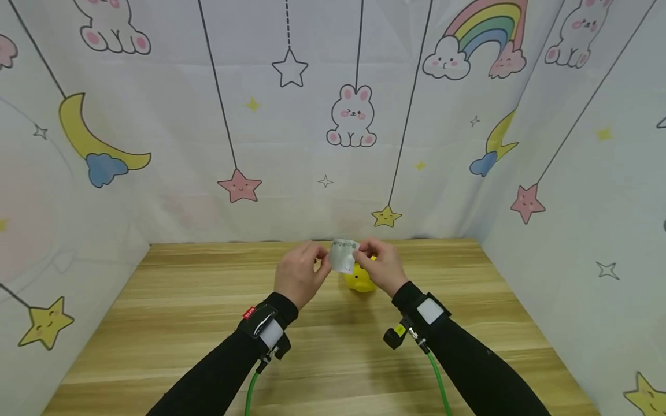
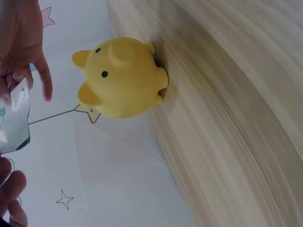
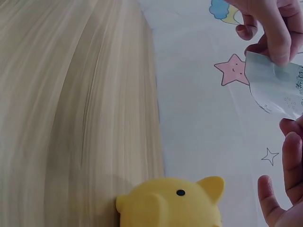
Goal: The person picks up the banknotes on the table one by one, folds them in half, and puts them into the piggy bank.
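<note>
A small pale-green banknote (image 1: 343, 256), apparently folded, is held up in the air between my two hands. Thumb and finger of my left hand (image 1: 300, 276) pinch its left edge. My right hand (image 1: 384, 268) pinches the opposite edge. Print runs along the note's top in the head view. Behind and below the note stands a yellow pig-shaped piggy bank (image 1: 360, 281) on the table, partly covered by the note and right hand. The left wrist view shows the piggy bank (image 2: 125, 78) whole; the right wrist view cuts it off at the bottom.
The wooden table (image 1: 198, 300) reaches back to a white cloth (image 1: 296, 214) printed with rabbits, stars and moons, which also hangs along both sides. Each wrist wears a black strap with a small camera (image 1: 393, 337) and a green cable (image 1: 439, 381).
</note>
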The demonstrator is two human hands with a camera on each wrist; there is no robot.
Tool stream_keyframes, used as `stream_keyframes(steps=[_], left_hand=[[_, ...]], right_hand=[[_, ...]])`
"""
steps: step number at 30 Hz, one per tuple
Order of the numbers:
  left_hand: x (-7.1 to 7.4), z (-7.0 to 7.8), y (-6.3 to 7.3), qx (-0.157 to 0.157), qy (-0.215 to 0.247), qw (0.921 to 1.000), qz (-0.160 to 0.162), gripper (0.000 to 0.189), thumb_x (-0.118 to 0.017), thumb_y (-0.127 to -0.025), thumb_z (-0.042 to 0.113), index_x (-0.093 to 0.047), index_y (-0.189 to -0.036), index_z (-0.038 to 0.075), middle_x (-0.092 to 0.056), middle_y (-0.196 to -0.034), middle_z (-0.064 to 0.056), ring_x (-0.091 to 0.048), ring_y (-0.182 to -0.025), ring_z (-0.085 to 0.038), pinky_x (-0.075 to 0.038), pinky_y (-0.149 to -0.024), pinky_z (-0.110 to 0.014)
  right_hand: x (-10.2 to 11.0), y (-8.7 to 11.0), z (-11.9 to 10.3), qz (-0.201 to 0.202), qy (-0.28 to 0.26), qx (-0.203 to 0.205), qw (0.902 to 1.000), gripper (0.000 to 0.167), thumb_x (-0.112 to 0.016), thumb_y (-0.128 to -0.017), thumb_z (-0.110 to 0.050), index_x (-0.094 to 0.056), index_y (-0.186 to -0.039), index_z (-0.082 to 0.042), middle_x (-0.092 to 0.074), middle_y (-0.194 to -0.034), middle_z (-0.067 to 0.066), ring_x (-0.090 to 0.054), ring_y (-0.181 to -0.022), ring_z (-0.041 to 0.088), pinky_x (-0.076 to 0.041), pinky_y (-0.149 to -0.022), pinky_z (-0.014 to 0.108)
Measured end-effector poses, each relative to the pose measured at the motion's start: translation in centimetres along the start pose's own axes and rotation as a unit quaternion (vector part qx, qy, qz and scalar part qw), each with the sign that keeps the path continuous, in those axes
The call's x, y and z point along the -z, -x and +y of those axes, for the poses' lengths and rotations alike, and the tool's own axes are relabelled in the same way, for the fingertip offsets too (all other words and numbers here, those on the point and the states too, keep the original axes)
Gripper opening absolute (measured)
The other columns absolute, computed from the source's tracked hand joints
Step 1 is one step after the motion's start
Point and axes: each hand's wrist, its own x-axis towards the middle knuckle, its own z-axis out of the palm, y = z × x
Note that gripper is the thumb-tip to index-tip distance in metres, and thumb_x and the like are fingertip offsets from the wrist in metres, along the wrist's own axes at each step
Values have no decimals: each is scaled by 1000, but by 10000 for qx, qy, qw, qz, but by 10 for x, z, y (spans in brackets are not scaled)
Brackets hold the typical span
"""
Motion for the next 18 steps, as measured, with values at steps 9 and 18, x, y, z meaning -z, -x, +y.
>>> stream_keyframes(steps=[9, 18], left_hand=[[-2, -13, 5, -1565, -1379, 9779, 127, 20, -87, -84, 9, -68, -89, 7, -66, -83, -5, -68, -72, -19, -55, -61, -31], [1, -9, 6, -2310, -2223, 9471, -167, 28, -93, -83, 18, -71, -98, 9, -73, -97, -5, -73, -89, -21, -59, -73, -31]], right_hand=[[-3, 0, 6, -181, -950, -860, 9916, 11, -68, -101, -8, -63, -93, -2, -61, -82, 3, -58, -77, 20, -54, -71, 31], [-2, 0, 7, -320, -846, -693, 9935, 11, -68, -101, -5, -64, -92, -1, -64, -83, 6, -59, -77, 22, -53, -70, 29]])
